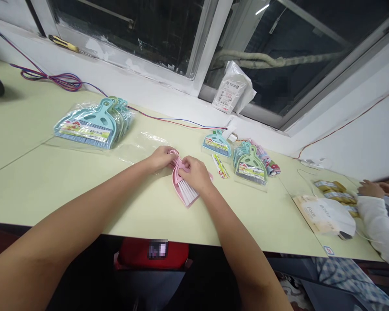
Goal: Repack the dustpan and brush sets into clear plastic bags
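Observation:
A pink mini dustpan (178, 186) with a white-bristled pink hand brush (187, 192) nested in it lies at the middle of the table, bristles toward me. My left hand (163, 159) pinches the handle end. Over the brush's upper body, my right hand (193, 172) has its fingers and thumb closed. A clear plastic bag (139, 149) lies flat beyond my left hand. To the right of my right hand is a loose printed label card (221, 166).
Bagged blue and green dustpan sets (94, 123) stand stacked at the left; more bagged sets (251, 164) lie at the right. Cables (65, 80) run along the wall. A tissue pack (322, 214) lies near a co-worker's hands (372, 190). A screwdriver (64, 43) rests on the sill.

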